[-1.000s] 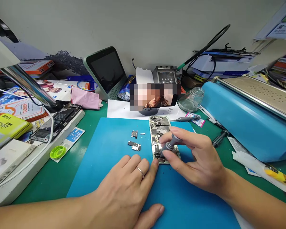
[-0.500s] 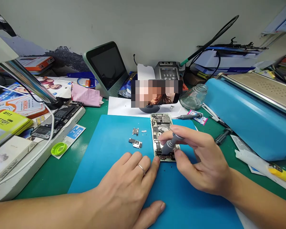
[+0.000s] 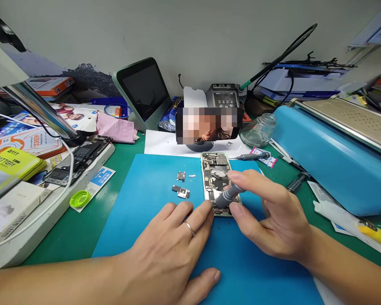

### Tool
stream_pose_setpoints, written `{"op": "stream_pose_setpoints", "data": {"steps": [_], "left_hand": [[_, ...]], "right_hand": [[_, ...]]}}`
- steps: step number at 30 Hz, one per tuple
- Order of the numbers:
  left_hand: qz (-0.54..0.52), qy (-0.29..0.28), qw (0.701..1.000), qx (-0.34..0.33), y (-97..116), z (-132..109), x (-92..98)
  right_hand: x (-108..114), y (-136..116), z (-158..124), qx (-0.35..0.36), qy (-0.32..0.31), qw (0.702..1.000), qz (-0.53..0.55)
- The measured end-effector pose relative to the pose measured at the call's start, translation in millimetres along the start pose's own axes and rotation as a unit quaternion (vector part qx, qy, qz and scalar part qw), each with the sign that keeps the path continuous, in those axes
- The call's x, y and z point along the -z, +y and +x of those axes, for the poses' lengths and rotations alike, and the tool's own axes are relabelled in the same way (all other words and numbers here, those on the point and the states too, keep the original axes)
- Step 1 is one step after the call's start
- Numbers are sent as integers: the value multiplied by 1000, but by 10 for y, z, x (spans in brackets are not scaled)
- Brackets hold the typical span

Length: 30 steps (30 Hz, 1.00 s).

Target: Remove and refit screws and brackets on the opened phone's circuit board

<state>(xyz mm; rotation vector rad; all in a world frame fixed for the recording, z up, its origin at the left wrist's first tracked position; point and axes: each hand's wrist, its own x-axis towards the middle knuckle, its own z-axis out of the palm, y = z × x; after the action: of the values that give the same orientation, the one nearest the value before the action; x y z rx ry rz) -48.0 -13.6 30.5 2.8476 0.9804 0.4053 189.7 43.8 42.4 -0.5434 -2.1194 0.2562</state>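
Note:
An opened phone with its insides showing lies on a blue mat. My right hand pinches a grey screwdriver, tip down on the phone's lower end. My left hand lies flat on the mat with fingers stretched, its fingertips touching the phone's lower left edge. A ring sits on one finger. Two small metal parts and a tiny white piece lie on the mat left of the phone.
A second screwdriver and a glass jar lie behind the phone. A smart display stands at the back. A blue machine fills the right. Another opened phone, a green cap and boxes crowd the left.
My right hand has shifted its grip on the screwdriver, which now leans lower and more to the right. My left fingertips have slid up against the phone's edge.

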Motion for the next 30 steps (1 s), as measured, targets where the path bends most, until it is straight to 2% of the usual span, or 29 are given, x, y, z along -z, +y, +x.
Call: {"op": "stream_pose_setpoints", "data": {"steps": [8, 14, 23, 30], "left_hand": [[8, -1, 1000, -6, -15, 12, -14], [24, 12, 1000, -15, -17, 28, -21], [19, 3, 1000, -14, -19, 25, -3], [-6, -12, 1000, -5, -10, 33, 12]], "right_hand": [[43, -22, 61, 10, -9, 1000, -8], [50, -25, 107, 38, 13, 996, -77], [44, -28, 110, 37, -2, 998, -48], [22, -39, 135, 36, 5, 997, -69]]}}
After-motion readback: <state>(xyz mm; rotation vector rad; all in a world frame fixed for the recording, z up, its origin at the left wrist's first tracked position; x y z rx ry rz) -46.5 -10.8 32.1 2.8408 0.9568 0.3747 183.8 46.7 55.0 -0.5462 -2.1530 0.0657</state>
